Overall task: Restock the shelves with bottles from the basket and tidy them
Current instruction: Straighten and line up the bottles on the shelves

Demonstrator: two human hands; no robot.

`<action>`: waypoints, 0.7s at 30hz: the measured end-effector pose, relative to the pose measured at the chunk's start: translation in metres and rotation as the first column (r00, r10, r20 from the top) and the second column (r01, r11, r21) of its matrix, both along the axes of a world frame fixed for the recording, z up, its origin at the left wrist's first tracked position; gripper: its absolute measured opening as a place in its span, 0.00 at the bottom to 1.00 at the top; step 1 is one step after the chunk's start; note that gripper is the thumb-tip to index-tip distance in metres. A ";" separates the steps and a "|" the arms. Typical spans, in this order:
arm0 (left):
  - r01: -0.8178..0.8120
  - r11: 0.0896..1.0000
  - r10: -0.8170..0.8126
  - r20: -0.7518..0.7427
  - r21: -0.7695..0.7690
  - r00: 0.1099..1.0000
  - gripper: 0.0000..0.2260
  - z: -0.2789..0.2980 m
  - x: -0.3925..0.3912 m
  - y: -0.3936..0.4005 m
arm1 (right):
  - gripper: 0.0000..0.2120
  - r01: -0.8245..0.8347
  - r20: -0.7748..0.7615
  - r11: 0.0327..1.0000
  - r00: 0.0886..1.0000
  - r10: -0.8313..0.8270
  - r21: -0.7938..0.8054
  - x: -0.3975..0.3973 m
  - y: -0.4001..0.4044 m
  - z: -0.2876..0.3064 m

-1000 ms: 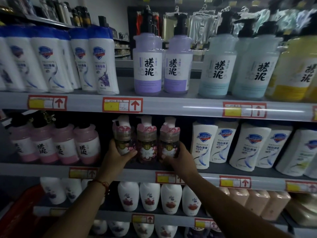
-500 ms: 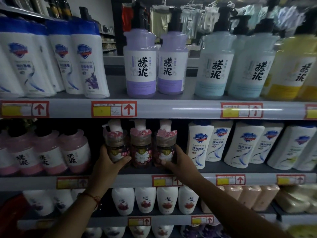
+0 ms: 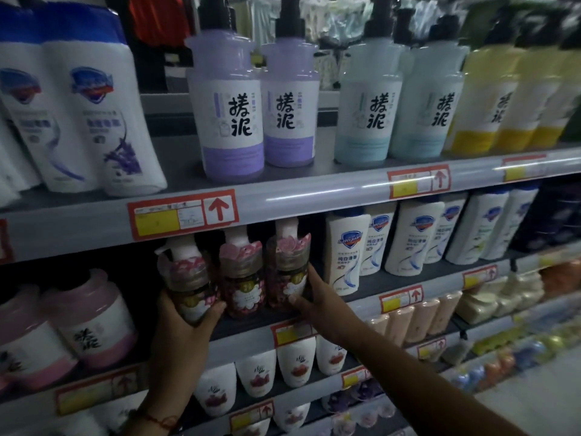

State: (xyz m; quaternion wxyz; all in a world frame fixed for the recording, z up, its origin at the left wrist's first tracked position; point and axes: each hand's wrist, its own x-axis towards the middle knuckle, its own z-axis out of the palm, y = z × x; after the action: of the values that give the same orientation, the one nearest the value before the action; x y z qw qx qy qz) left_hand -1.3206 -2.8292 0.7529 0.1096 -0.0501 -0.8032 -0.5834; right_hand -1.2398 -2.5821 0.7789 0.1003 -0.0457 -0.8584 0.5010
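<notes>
Three small brown pump bottles with pink petal collars stand in a row on the middle shelf [image 3: 371, 294]. My left hand [image 3: 185, 322] is wrapped around the left bottle [image 3: 188, 284], which leans left. My right hand [image 3: 317, 297] grips the right bottle [image 3: 289, 275] from its right side. The middle bottle [image 3: 242, 278] stands between them, touching both. The basket is out of view.
Pink pump bottles [image 3: 94, 322] stand left of my hands, white body-wash bottles [image 3: 345, 253] right of them. The upper shelf carries purple [image 3: 232, 121], teal and yellow pump bottles. White bottles [image 3: 295, 363] fill the shelf below. Floor shows at bottom right.
The view has shifted left and tilted. Both hands stay on the outer brown bottles; the left bottle now leans left and sits lower than before.
</notes>
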 end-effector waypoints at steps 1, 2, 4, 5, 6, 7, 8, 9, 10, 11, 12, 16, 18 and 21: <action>0.034 0.999 -0.034 0.015 0.017 0.999 0.37 -0.001 -0.003 -0.005 | 0.29 0.018 0.002 1.000 1.000 -0.018 -0.007 0.003 -0.002 0.002; 0.071 0.997 -0.072 0.028 0.033 0.997 0.37 -0.002 -0.004 -0.008 | 0.28 0.035 -0.007 0.999 0.999 -0.035 -0.004 0.007 -0.004 0.005; 0.115 0.988 -0.117 0.014 0.101 0.993 0.36 -0.003 -0.003 -0.016 | 0.24 0.075 -0.021 0.997 0.997 -0.075 -0.007 0.017 -0.005 0.007; 0.101 0.984 -0.101 -0.009 0.146 0.995 0.37 -0.005 0.003 -0.019 | 0.22 0.103 -0.023 0.995 0.994 -0.104 -0.012 0.023 -0.003 0.006; 0.047 0.987 -0.045 -0.017 0.153 0.999 0.38 -0.007 0.010 -0.022 | 0.20 0.140 -0.019 0.990 0.990 -0.141 -0.022 0.029 0.000 0.006; -0.011 0.991 0.018 -0.051 0.131 0.999 0.38 -0.008 0.019 -0.023 | 0.19 0.185 -0.009 0.982 0.983 -0.186 -0.031 0.036 0.005 0.004; -0.047 0.996 0.056 -0.120 0.079 0.991 0.36 -0.010 0.031 -0.024 | 0.18 0.234 -0.005 0.971 0.972 -0.234 -0.046 0.042 0.011 0.002; -0.050 0.998 0.056 -0.194 0.033 0.979 0.32 -0.010 0.044 -0.022 | 0.17 0.276 -0.010 0.958 0.961 -0.278 -0.070 0.049 0.020 -0.001; -0.014 1.000 0.013 -0.249 0.000 0.969 0.27 -0.008 0.059 -0.016 | 0.15 0.309 -0.025 0.946 0.949 -0.313 -0.096 0.055 0.028 -0.004; 0.045 0.999 -0.050 -0.266 -0.026 0.963 0.23 -0.005 0.071 -0.007 | 0.14 0.341 -0.032 0.933 0.938 -0.346 -0.116 0.060 0.036 -0.008; 0.118 0.992 -0.127 -0.233 -0.052 0.964 0.20 -0.001 0.084 0.006 | 0.12 0.367 -0.029 0.920 0.927 -0.374 -0.134 0.065 0.044 -0.010; 0.319 0.948 -0.319 0.003 -0.009 0.948 0.16 0.004 0.113 0.076 | 0.11 0.392 0.011 0.903 0.918 -0.396 -0.179 0.079 0.078 -0.021; 0.334 0.943 -0.333 0.041 0.005 0.942 0.19 0.006 0.118 0.116 | 0.10 0.364 0.035 0.917 0.931 -0.363 -0.164 0.087 0.097 -0.024; 0.336 0.942 -0.335 0.054 -0.021 0.941 0.32 0.001 0.115 0.171 | 0.08 0.331 0.035 0.936 0.944 -0.329 -0.123 0.098 0.133 -0.024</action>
State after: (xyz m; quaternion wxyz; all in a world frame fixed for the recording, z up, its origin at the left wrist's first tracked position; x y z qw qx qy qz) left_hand -1.2059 -2.6581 0.7543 -0.0122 -0.1730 -0.7940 -0.5826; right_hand -1.1419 -2.4493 0.7546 0.1740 -0.1986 -0.8056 0.5303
